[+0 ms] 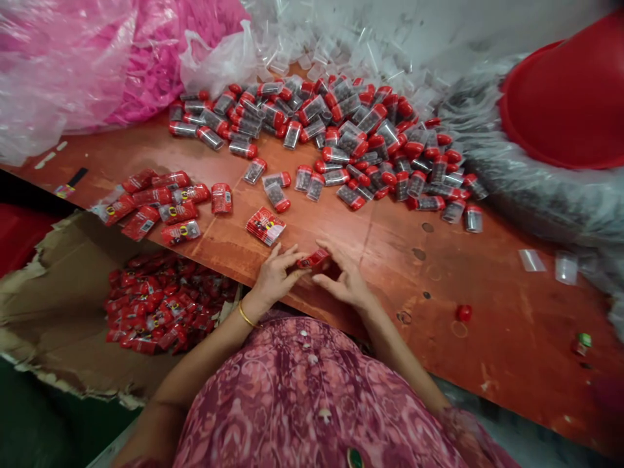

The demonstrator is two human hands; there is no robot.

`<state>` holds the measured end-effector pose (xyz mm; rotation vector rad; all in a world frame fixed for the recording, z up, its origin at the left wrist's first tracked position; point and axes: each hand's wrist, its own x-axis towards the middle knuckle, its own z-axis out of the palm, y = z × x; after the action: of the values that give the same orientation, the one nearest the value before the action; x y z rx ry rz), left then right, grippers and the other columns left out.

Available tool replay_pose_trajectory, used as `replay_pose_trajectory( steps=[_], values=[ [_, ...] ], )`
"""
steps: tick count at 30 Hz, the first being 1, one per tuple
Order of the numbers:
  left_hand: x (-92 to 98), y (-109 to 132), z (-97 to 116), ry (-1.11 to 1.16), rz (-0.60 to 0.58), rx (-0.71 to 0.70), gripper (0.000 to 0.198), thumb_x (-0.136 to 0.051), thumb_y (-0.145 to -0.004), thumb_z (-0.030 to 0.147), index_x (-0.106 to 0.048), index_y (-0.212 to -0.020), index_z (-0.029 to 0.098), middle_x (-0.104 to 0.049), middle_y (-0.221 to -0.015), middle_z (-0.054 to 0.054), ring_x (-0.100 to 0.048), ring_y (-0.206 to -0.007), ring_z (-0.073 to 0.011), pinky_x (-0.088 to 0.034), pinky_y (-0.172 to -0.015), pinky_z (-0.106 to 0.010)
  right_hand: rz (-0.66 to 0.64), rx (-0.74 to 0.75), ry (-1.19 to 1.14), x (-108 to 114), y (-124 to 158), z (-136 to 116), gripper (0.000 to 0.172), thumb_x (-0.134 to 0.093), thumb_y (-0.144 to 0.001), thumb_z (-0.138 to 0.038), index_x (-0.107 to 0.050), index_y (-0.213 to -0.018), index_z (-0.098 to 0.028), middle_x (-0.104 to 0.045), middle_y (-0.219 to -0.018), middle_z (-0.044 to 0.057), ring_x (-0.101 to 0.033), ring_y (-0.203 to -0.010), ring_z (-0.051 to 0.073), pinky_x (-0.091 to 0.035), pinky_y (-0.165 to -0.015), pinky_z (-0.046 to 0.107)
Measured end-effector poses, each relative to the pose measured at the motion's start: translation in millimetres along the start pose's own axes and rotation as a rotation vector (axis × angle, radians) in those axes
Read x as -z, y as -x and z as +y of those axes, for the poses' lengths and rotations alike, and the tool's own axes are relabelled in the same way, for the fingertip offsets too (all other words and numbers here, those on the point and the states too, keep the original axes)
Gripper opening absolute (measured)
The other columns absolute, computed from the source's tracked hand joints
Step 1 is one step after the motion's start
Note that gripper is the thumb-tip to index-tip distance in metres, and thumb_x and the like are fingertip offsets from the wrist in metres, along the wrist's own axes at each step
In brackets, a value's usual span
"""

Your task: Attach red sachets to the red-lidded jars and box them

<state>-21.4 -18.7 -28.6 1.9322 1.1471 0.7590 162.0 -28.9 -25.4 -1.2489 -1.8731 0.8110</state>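
My left hand [277,276] pinches a small red printed wrapper [312,259] between thumb and fingers, just above the table's front edge. My right hand [347,276] is at the wrapper's right end. Its fingers are curved and its thumb stands apart; the fingertips are at or close to the wrapper. Whether anything is inside the wrapper cannot be made out. Just beyond my left hand lies a stack of flat red printed wrappers [266,225]. Farther back are clear containers with red caps and dark contents [275,195], some lying loose on the table.
Wrapped red packs [180,211] lie at the left on the brown table [390,279]. Below them, a cardboard box [63,318] holds many more. A large heap of red-capped containers [341,130] spreads behind. Pink pieces in plastic [151,65] and a red tub [560,97] stand at the back.
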Motion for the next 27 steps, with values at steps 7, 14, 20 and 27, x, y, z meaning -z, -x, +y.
replay_pose_trajectory(
  steps=[7,14,20,27],
  values=[
    [-1.3,7,-4,-0.120,0.033,-0.009,0.037,-0.050,-0.079,0.012,-0.060,-0.114,0.016,-0.067,-0.114,-0.013,-0.049,-0.123,-0.0268,-0.026,-0.109,-0.056,-0.068,0.068,0.018,-16,-14,6,0.030,-0.057,-0.081,-0.051,-0.071,-0.086,-0.024,-0.066,-0.082,0.004,-0.058,-0.077,0.019,-0.044,-0.072,0.034],
    [10.1,11,2,0.094,0.046,-0.037,0.047,-0.055,-0.078,0.019,-0.051,-0.125,0.018,-0.060,-0.125,-0.011,-0.054,-0.119,-0.0225,-0.033,-0.108,-0.045,-0.123,0.094,0.189,-18,-12,14,0.029,-0.055,-0.084,-0.048,-0.071,-0.081,-0.024,-0.068,-0.079,0.004,-0.053,-0.072,0.018,-0.036,-0.071,0.034],
    [8.5,5,2,0.081,0.071,-0.016,0.026,-0.055,-0.084,0.026,-0.062,-0.108,0.019,-0.070,-0.104,-0.006,-0.066,-0.093,-0.0175,-0.052,-0.085,-0.031,-0.110,0.072,0.269,-22,-14,14,0.028,-0.055,-0.084,-0.048,-0.071,-0.084,-0.025,-0.063,-0.075,0.003,-0.050,-0.074,0.018,-0.033,-0.070,0.033],
    [5.4,17,5,-0.069,0.201,-0.025,0.024,-0.055,-0.082,0.023,-0.065,-0.104,0.023,-0.071,-0.103,-0.005,-0.066,-0.094,-0.0181,-0.050,-0.091,-0.035,-0.167,0.068,0.412,-17,-14,3,0.035,-0.056,-0.082,-0.049,-0.067,-0.104,-0.024,-0.060,-0.085,0.007,-0.049,-0.082,0.021,-0.036,-0.076,0.037]
  ],
)
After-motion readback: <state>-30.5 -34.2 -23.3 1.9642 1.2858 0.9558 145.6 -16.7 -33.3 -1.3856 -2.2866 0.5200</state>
